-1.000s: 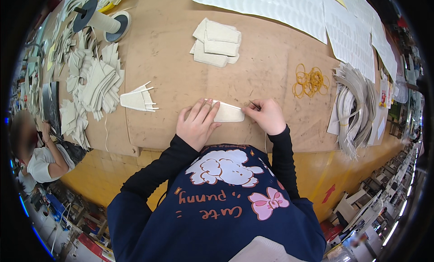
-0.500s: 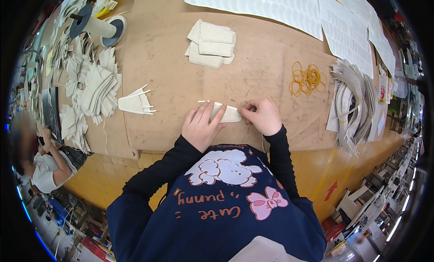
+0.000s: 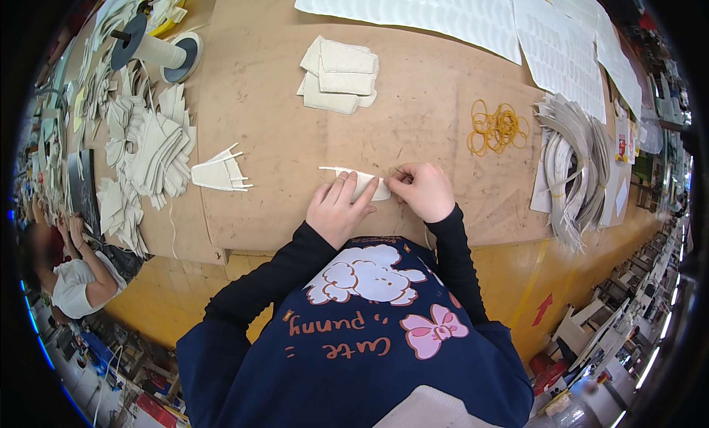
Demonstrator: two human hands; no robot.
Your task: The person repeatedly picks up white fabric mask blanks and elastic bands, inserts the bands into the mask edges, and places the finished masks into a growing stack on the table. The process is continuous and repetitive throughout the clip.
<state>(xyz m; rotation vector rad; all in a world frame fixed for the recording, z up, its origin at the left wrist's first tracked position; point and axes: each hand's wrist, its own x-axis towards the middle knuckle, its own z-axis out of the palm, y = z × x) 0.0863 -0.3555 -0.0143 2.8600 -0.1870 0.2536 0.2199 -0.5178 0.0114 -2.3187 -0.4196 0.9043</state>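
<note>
A small cream fabric piece (image 3: 382,192) with rounded corners lies flat on the brown-covered table in front of me. Along its far edge runs a thin white cord (image 3: 329,168), whose left end sticks out past the piece. My left hand (image 3: 341,212) rests on the piece with fingers stretched out and spread, pressing it to the table. At the piece's right end, my right hand (image 3: 427,193) is closed in a pinch on the cord; the fingertips partly hide the pinched part. To the left lie several corded cream pieces (image 3: 218,172), overlapped in a fan.
Beyond my hands sits a stack of cream pieces (image 3: 346,77). Yellow rubber bands (image 3: 498,129) and a bundle of pale strips (image 3: 572,166) lie right. Left are heaped fabric pieces (image 3: 159,151) and a cord spool (image 3: 166,55). White sheets (image 3: 428,18) cover the far edge. Another person (image 3: 81,280) is at far left.
My left hand has slid slightly right and nearer to me along the piece, baring more of the cord's left end. The right hand keeps its pinch. The whole view has shifted a little.
</note>
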